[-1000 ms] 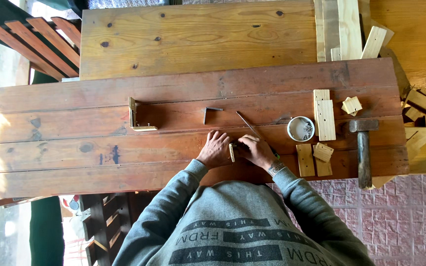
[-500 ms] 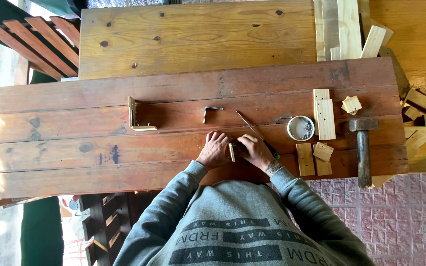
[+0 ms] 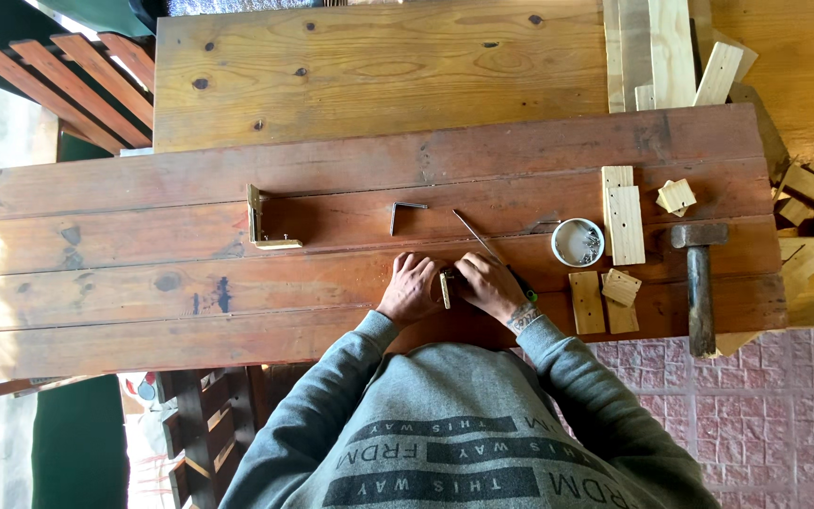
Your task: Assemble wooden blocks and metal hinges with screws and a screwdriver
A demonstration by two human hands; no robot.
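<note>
Hands: both are being kept close together at the near-middle of the reddish plank bench (image 3: 143, 311), w/ a small brass-coloured piece (image 3: 445, 288) being pinched between them.
Left hand (image 3: 411, 288): is being laid knuckles-up on the bench, fingers curled, tips being pressed against the left side of the brass piece.
Right hand (image 3: 489, 283): fingers are being curled shut around a thin tool; its metal shaft (image 3: 475, 234) is sticking out up-left from the hand and a dark-green handle end (image 3: 526, 289) is showing by the wrist. Thumb side is being held against the brass piece. Exact grip can't be told, as fingers are being hidden by the hand's back.
Brass piece: is being held upright-ish, touching both hands, resting on the bench; kind can't be told, too small.
Bracket, L-shaped brass (image 3: 266, 226): is lying well left of the hands, apart.
Small dark angle piece (image 3: 403, 213): is lying just beyond the left hand, not being touched.
Round white tub (image 3: 577, 242): is sitting right of the shaft, w/ small metal bits inside.
Wood blocks: long pale one (image 3: 624, 215) just right of tub; short offcuts (image 3: 605, 300) near the right forearm.
Hammer (image 3: 699, 283): is lying far right, head away from the person, handle toward the bench edge.
Sleeves: grey sweatshirt (image 3: 445, 424) is being worn.
</note>
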